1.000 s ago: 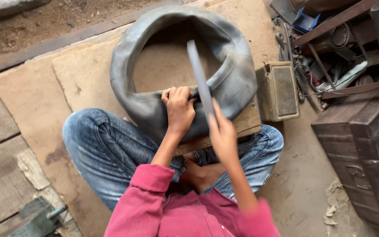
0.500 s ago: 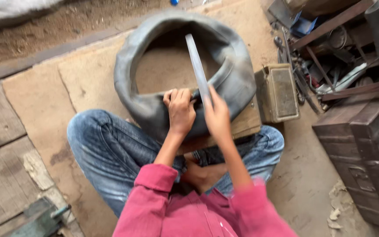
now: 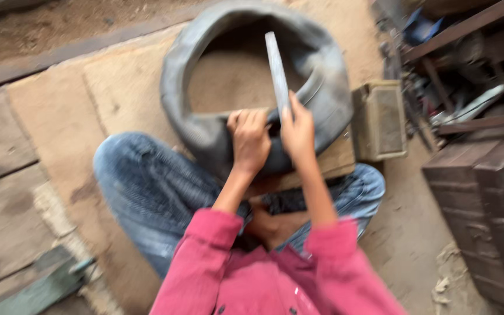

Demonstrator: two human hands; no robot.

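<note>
A large black rubber inner tube (image 3: 328, 87) lies on the floor and over my lap, resting on a wooden block (image 3: 333, 163). My left hand (image 3: 250, 140) presses down on the near part of the tube, fingers curled over it. My right hand (image 3: 297, 131) grips a long flat grey metal file (image 3: 277, 67) that points away from me across the tube's opening. The two hands are side by side, almost touching. The view is blurred.
An olive metal box (image 3: 379, 119) stands right of the tube. Metal tools and scrap (image 3: 450, 76) are piled at the upper right, and a dark wooden chest (image 3: 485, 198) sits at the right. Wooden planks (image 3: 1, 192) lie at the left.
My right hand has pushed the file forward over the tube and come level with my left hand. The left hand has stayed pressed on the tube. The view shifted slightly.
</note>
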